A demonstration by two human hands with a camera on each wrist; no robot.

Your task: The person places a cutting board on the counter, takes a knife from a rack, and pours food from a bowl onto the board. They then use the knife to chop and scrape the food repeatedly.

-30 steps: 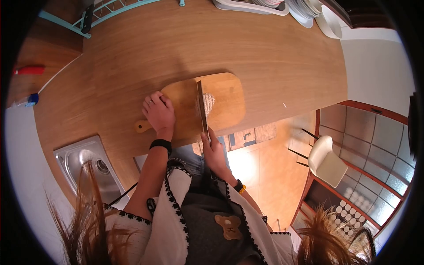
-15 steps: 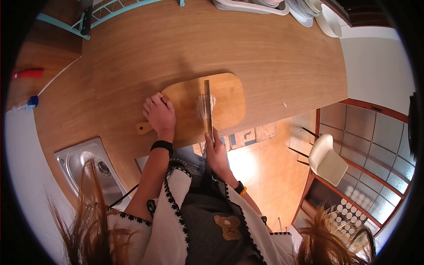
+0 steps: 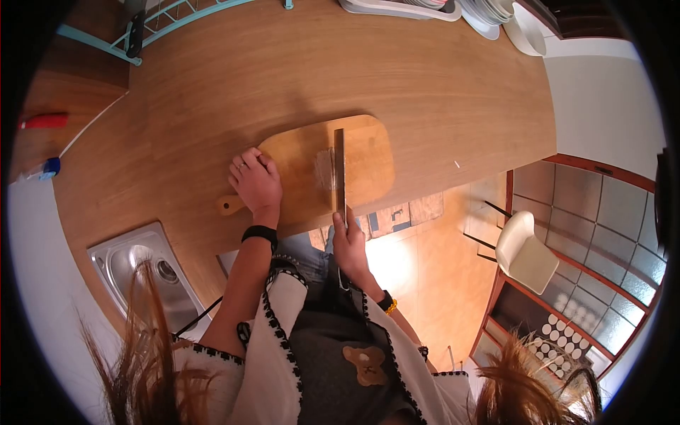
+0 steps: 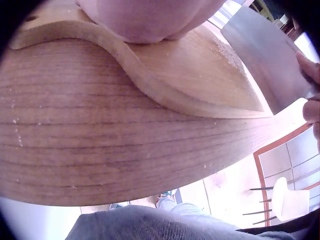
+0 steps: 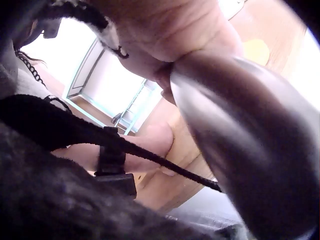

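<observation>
A wooden cutting board (image 3: 368, 166) lies near the counter's front edge. My left hand (image 3: 256, 185) grips its left edge beside the board's handle; in the left wrist view the heel of that hand (image 4: 145, 17) rests over the board (image 4: 175, 75). My right hand (image 3: 350, 249) holds a cleaver (image 3: 339, 159), whose blade stands nearly edge-on to the head camera. Pale, finely chopped food (image 3: 324, 168) lies just left of the blade. The left wrist view shows the broad flat side of the blade (image 4: 265, 57). In the right wrist view the metal handle (image 5: 240, 125) extends from my right hand (image 5: 170, 30).
A steel sink (image 3: 142, 262) is set at the lower left. Farther off are a turquoise rack (image 3: 191, 15), a white tray (image 3: 397, 10) and stacked dishes (image 3: 489, 14). A small white scrap (image 3: 457, 163) lies right of the board; a pale chair (image 3: 524, 251) stands on the floor.
The cleaver has shifted rightward in small steps across the chopped food, and its blade has straightened from a slight slant. My left hand has stayed at the board's left edge.
</observation>
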